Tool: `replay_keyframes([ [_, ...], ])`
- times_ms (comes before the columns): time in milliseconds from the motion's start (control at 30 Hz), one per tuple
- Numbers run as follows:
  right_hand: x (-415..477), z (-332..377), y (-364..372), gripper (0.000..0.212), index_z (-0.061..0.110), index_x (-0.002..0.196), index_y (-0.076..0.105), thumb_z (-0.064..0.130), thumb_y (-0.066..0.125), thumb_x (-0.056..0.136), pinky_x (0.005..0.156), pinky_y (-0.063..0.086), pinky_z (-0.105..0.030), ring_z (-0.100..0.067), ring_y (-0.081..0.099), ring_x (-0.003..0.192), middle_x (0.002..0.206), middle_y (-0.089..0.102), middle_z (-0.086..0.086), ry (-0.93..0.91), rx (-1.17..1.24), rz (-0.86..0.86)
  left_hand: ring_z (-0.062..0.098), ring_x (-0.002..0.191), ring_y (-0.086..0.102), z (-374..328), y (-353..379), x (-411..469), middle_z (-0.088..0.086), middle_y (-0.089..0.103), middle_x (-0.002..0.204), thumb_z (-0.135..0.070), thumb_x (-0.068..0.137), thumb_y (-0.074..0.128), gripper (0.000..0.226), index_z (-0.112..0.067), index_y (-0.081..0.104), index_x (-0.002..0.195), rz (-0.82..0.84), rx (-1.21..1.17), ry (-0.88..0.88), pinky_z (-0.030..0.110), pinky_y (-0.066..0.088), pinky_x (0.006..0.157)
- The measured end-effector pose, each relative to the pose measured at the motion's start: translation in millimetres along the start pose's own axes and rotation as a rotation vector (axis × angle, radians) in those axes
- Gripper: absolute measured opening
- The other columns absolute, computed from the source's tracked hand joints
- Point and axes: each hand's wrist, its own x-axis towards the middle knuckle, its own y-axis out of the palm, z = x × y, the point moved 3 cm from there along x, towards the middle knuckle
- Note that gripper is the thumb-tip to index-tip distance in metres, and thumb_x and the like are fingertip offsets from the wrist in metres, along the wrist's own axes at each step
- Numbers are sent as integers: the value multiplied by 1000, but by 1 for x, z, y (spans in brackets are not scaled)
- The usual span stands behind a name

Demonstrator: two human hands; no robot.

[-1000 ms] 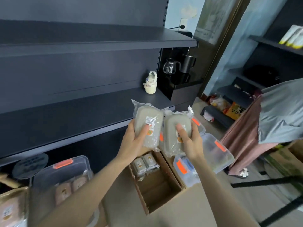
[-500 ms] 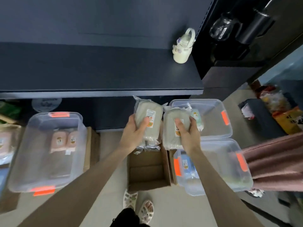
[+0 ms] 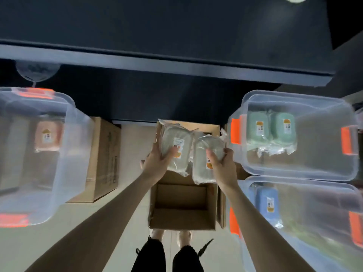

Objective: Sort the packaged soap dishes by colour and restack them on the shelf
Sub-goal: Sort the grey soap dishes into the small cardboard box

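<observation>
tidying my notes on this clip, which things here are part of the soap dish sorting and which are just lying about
In the job:
grey plastic-wrapped soap dish in the left hand
second grey wrapped dish in the right hand
green wrapped dishes, blue wrapped dish, pink wrapped dish in clear plastic bins
dark flat shelf
Lying about:
closed brown cardboard box
round grey object under the shelf

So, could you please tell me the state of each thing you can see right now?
Left hand, gripping left grey pack.
Right hand, gripping right grey pack.
Cardboard box, open, under the hands.
Upper right bin, open, holds two green packs.
Lower right bin, open, holds blue pack.
Left bin, open, holds pink pack.
</observation>
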Motion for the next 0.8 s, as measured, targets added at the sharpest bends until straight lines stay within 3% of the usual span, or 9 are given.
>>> replay_keyframes([
  [67,24,-25,17,56,9,124,49,47,64,86,82,44,-22,-16,53,99,116,55,-6,-10,-134,12,29,109,58,23,15,25,-1,57,108,-64,81,53,74,-12,39,131,-5,21,-35,47,43,98],
  [133,45,-48,33,60,8,129,49,50,62,87,77,38,-14,-12,45,99,119,51,-7,-11,-205,12,31,110,57,48,31,48,-2,52,105,-56,89,54,67,-11,37,135,-9,43,-39,46,45,96],
  [267,82,-93,59,62,12,132,47,54,58,87,78,47,-30,-21,56,104,121,55,-8,8,-218,8,31,117,53,91,59,93,6,54,125,-55,89,53,68,-15,31,140,-3,72,-13,49,45,96],
  [300,90,-101,64,63,14,134,45,54,58,88,84,49,-35,-21,55,108,123,54,-7,6,-223,2,30,113,55,100,66,104,9,56,122,-55,89,54,66,-12,36,135,-3,87,-25,47,48,92],
  [367,105,-113,72,63,14,138,42,50,58,89,98,44,-41,-22,51,117,129,52,-7,-4,-238,-18,29,93,61,117,79,125,8,60,96,-53,89,54,53,-4,50,111,-14,160,-56,37,50,70],
  [467,127,-129,81,66,13,143,37,49,57,91,103,40,-44,-24,46,126,139,47,-7,-10,-266,-52,14,67,51,130,92,152,-4,47,73,-52,89,55,42,-12,42,87,-64,205,-87,29,33,52],
  [533,142,-136,86,67,14,144,36,50,56,92,98,43,-40,-26,49,124,140,46,-7,2,-287,-65,13,69,50,134,99,168,-5,47,76,-52,88,57,41,-13,42,94,-85,179,-90,30,34,55],
  [633,165,-145,93,65,12,143,36,46,57,92,91,41,-33,-26,49,122,139,47,-8,10,-249,-70,29,95,58,137,108,188,3,57,100,-51,88,58,55,-10,42,121,-97,128,-86,41,50,77],
  [800,189,-166,103,57,13,138,42,42,59,91,73,32,-22,-12,48,97,129,51,-6,28,-177,-64,30,107,57,148,121,206,8,57,119,-56,88,54,61,-13,42,129,-140,126,-82,46,47,90],
])
